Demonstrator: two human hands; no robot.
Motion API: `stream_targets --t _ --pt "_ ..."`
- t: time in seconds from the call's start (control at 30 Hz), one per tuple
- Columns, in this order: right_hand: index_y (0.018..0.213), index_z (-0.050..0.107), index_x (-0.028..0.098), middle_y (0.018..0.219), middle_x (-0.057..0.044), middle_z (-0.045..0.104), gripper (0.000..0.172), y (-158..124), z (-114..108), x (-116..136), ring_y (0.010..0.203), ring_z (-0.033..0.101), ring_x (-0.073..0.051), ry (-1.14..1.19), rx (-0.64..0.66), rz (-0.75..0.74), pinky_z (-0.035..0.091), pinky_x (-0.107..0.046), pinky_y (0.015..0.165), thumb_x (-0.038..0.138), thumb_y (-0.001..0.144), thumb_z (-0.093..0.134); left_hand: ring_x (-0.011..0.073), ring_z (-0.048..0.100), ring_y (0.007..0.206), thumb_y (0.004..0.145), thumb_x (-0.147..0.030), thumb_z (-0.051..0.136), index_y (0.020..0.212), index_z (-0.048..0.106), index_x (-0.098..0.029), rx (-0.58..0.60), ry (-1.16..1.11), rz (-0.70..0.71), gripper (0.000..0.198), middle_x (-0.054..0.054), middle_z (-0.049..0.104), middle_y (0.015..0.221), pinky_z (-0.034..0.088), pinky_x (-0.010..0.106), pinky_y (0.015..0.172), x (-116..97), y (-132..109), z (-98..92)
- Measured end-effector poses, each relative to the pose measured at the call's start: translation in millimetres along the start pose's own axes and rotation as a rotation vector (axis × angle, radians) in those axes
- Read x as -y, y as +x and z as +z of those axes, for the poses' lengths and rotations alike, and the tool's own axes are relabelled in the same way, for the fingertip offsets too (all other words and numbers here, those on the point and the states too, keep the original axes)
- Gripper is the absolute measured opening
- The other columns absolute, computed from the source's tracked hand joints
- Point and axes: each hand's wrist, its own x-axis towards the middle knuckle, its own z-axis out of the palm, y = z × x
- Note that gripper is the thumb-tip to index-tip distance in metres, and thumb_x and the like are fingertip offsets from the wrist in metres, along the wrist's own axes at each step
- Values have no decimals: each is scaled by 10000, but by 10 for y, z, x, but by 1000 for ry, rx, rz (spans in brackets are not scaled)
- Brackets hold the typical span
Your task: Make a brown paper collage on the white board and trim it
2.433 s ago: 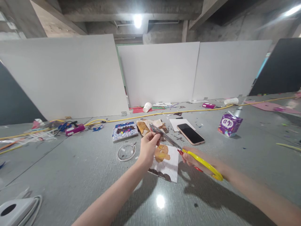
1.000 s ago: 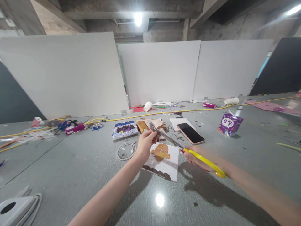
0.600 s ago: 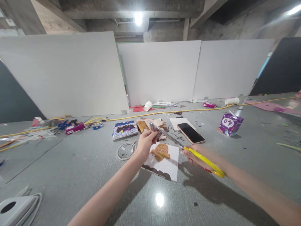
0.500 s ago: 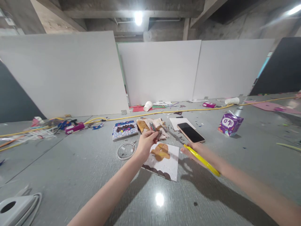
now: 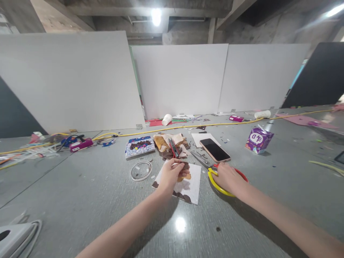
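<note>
My left hand hovers over a white card with tan and brown paper pieces glued on it. Its fingers pinch a small dark brown scrap. My right hand rests on the grey table, curled over the yellow and red handles of a pair of scissors. The scissor blades lie flat on the table and point toward a phone.
Behind the card lie crumpled brown paper, a mosaic tile picture, a tape ring and a white sheet. A purple carton stands to the right. A yellow cable runs along the white partitions. Clutter lies at far left.
My right hand has lowered the scissors from mid-air onto the table. My left hand has dropped down to the card with the cut scrap in its fingers.
</note>
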Motion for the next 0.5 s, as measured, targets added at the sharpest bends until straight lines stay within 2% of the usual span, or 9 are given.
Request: stream_targets --t 0.1,0.2,0.3,0.37,0.43,0.5 --pt "859 606 51 887 -216 619 301 10 5 -28 826 612 -284 -6 22 -16 447 -319 662 272 795 411 101 576 482 634 -271 672 663 545 -139 25 9 -25 185 45 636 605 457 195 486 82 -124 -10" --pt "891 610 46 909 -215 601 330 -15 -43 -43 817 600 -311 -17 27 13 442 -379 667 315 747 485 96 560 461 637 -348 649 640 520 -151 46 30 -35 236 13 601 574 446 192 463 160 -260 -33" --pt "880 614 65 925 -197 584 299 -67 -151 -1 909 547 -328 44 -80 -65 424 -419 727 306 725 526 96 552 458 641 -387 629 644 497 -164 72 13 -17 259 -3 586 570 441 198 460 222 -371 -52" --pt "867 612 116 942 -138 583 239 -112 -218 69 935 535 -270 266 -123 -221 413 -385 785 302 744 525 97 549 450 639 -405 626 646 482 -171 72 -2 -2 275 -4 589 572 432 201 454 252 -415 -59" --pt "837 609 171 939 -64 585 182 -166 -244 165 888 553 -189 570 -62 -367 417 -317 799 316 747 544 102 553 453 634 -424 629 659 483 -174 55 -1 10 291 -7 587 568 429 207 457 275 -434 -62" --pt "799 610 189 917 -28 588 135 -221 -214 266 844 560 -151 791 15 -431 422 -282 785 300 728 580 112 557 455 624 -445 633 666 488 -175 49 15 20 310 -11 581 544 433 218 464 293 -436 -63"
